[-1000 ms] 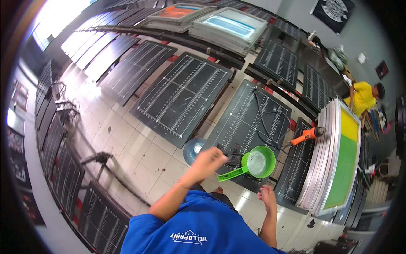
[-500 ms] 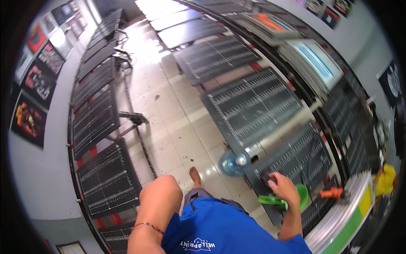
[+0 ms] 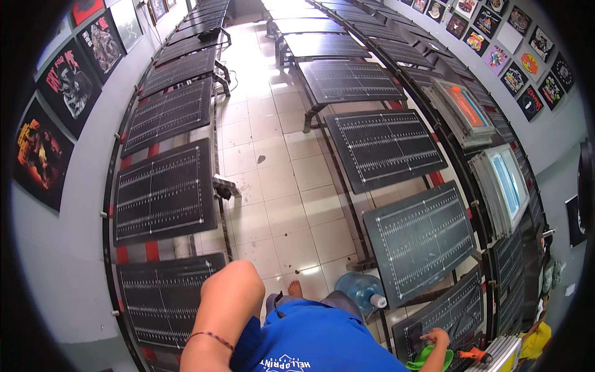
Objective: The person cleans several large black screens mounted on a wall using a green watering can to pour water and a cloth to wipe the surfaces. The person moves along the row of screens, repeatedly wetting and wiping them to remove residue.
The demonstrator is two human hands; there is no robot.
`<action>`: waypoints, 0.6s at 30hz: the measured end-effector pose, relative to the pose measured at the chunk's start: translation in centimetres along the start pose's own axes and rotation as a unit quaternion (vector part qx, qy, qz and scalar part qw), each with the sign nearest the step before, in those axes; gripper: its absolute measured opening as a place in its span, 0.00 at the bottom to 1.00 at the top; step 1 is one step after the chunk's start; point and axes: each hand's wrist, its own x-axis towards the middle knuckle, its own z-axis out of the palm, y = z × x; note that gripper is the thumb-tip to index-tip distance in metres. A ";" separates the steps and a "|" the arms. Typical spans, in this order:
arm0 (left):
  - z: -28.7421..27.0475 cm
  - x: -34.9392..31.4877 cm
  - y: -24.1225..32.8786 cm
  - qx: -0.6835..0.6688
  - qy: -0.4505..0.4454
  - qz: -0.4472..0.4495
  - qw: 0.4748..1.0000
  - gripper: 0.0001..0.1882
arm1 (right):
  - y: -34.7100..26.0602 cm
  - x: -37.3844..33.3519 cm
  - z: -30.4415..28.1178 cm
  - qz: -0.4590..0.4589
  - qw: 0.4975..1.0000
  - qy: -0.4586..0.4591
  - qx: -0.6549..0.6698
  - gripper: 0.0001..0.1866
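My right hand [image 3: 437, 338] is at the lower right, over a black printing board [image 3: 466, 310] marked with white ruler lines. Its fingers are curled at the edge of a small dark thing [image 3: 416, 335], too blurred to name. Just below the hand, partly covered by my forearm, is a bright green plastic container [image 3: 424, 358]. An orange-handled tool [image 3: 476, 354] lies to the right of it. My left arm [image 3: 232, 297], with a braided bracelet, is bent with the elbow forward; the left hand is out of view.
A large blue water bottle [image 3: 359, 290] stands on the floor beside my leg. Long rows of black boards [image 3: 164, 192] flank a tiled aisle [image 3: 266, 192]. Stacked framed screens [image 3: 507, 186] lean at the right, above a yellow cloth [image 3: 535, 340].
The view has tilted up and shifted, so my right hand and the green container now sit lower in the picture. The hand stays beside the dark thing.
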 end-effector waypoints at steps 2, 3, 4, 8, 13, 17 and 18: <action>-2.6 -2.9 -1.2 -0.042 0.009 -0.036 0.998 0.12 | -2.9 -1.9 -2.8 -0.009 0.996 0.055 0.074 0.19; -4.1 -4.4 -2.3 -0.067 0.010 -0.052 0.996 0.11 | -4.2 -1.6 -4.2 -0.043 0.987 0.090 0.129 0.18; -5.7 -6.0 -3.4 -0.093 0.011 -0.068 0.993 0.11 | -5.6 -1.3 -5.4 -0.075 0.972 0.124 0.183 0.17; -12.2 -12.0 -8.5 -0.153 0.008 -0.092 0.984 0.16 | -13.2 -1.6 -11.7 -0.079 0.970 0.076 0.215 0.15; -22.6 -15.0 -15.9 -0.190 -0.061 0.000 0.980 0.21 | -18.3 0.3 -12.9 -0.032 0.970 0.135 0.202 0.14; -29.1 -17.6 -24.4 -0.233 -0.099 0.010 0.967 0.18 | -22.7 -2.4 -13.8 -0.001 0.958 0.131 0.256 0.17; -30.3 -17.4 -25.9 -0.238 -0.119 0.017 0.964 0.18 | -23.0 -2.0 -13.5 -0.003 0.935 0.166 0.314 0.17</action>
